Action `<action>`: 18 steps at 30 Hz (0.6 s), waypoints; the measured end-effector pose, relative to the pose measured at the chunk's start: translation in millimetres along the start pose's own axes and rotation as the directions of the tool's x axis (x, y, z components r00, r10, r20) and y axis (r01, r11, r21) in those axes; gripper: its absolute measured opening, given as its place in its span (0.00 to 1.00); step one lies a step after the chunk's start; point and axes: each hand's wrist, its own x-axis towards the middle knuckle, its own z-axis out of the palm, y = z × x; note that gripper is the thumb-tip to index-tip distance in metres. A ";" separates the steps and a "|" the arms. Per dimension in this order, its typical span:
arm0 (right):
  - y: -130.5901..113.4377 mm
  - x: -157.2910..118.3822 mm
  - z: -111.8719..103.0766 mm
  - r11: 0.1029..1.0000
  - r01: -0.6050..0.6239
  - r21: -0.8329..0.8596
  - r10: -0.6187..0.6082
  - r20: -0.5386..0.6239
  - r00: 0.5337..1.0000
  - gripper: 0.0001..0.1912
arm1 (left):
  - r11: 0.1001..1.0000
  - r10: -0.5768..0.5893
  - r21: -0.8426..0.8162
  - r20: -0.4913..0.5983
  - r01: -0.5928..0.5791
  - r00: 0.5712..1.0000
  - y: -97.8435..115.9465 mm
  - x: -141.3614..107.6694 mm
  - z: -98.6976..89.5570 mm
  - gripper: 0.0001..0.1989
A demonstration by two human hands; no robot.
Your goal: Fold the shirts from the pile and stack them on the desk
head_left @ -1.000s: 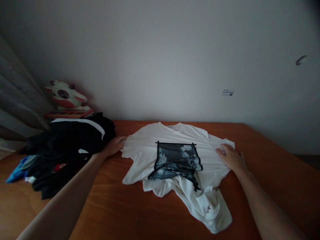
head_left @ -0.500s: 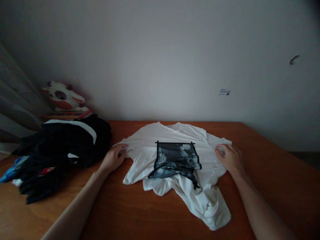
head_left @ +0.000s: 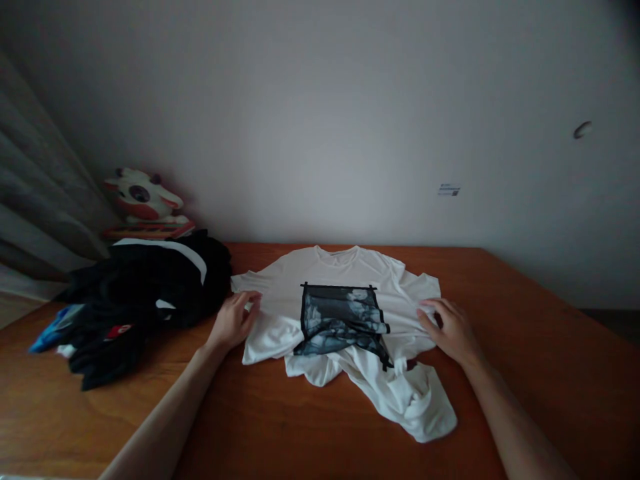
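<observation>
A white T-shirt [head_left: 345, 267] with a dark printed panel [head_left: 340, 319] lies front up on the wooden table [head_left: 525, 313], its lower part bunched toward the near right. My left hand [head_left: 233, 321] rests on the shirt's left sleeve, fingers curled over the cloth. My right hand [head_left: 450, 328] lies flat on the right sleeve edge, fingers spread a little. Whether either hand pinches the fabric is hard to tell in the dim light.
A heap of black clothes [head_left: 145, 287] with white stripes and a blue piece sits at the table's left. Behind it a plush toy [head_left: 143, 199] sits on a flat red thing by the wall. A curtain [head_left: 35, 200] hangs at the far left.
Both hands have slid nearer to me and inward along the sleeves, drawing the sleeves in. The shirt now lies narrower across the shoulders.
</observation>
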 end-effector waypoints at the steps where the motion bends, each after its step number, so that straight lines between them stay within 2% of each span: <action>1: -3.3 -2.8 -0.8 1.000 0.020 0.015 -0.021 0.004 1.000 0.18 | 0.999 0.023 -0.032 0.054 -0.022 0.998 7.0 -4.4 -1.6 0.19; 3: -7.9 -7.6 -1.2 0.997 0.066 0.040 -0.066 0.016 0.998 0.18 | 0.997 0.060 -0.062 0.144 -0.052 0.988 15.5 -11.4 -2.0 0.22; 5: -9.8 -9.2 0.2 0.994 0.100 0.049 -0.101 0.024 0.995 0.18 | 0.996 0.068 -0.065 0.175 -0.058 0.982 16.6 -13.0 -0.4 0.24; 9: -14.8 2.5 8.5 0.994 0.104 0.016 -0.105 0.040 0.994 0.20 | 0.995 0.005 -0.098 0.075 0.003 0.997 14.2 5.7 2.9 0.23; 12: -31.5 20.6 21.0 0.995 0.076 -0.069 -0.071 0.083 0.994 0.24 | 0.999 -0.031 -0.029 0.058 0.032 0.998 27.2 30.5 11.2 0.22; 15: -55.7 36.7 37.9 0.972 0.010 -0.233 0.029 0.166 0.986 0.29 | 0.982 -0.153 0.133 0.170 0.131 0.973 48.3 48.2 32.1 0.26; 18: -70.4 45.8 54.7 0.931 -0.123 -0.343 0.220 0.260 0.940 0.37 | 0.930 -0.322 0.265 0.260 0.253 0.910 58.2 54.5 58.2 0.37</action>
